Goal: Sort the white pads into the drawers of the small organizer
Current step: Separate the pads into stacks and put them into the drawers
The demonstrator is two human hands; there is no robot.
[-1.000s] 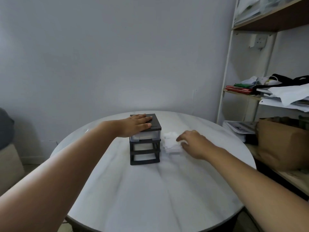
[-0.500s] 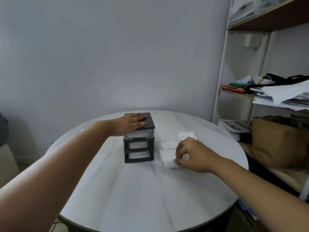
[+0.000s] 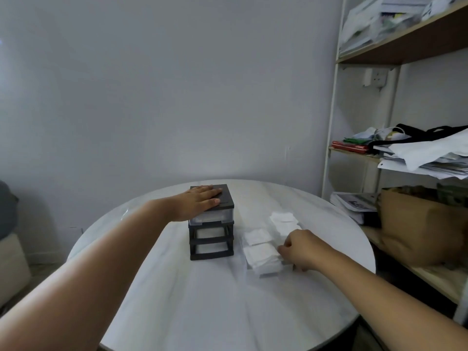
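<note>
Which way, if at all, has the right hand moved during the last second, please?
Yes. The right hand has drawn back toward the person and farther from the organizer, now gripping the nearest white pads.

A home office: paper-piled shelves (image 3: 415, 158) beside a round table (image 3: 202, 300)

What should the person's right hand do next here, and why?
Probably lift the nearest stack of square white pads toward the small black plastic drawer organizer: the right hand curls against that stack's edge, and the left hand lies flat on the organizer's top, steadying it.
</note>
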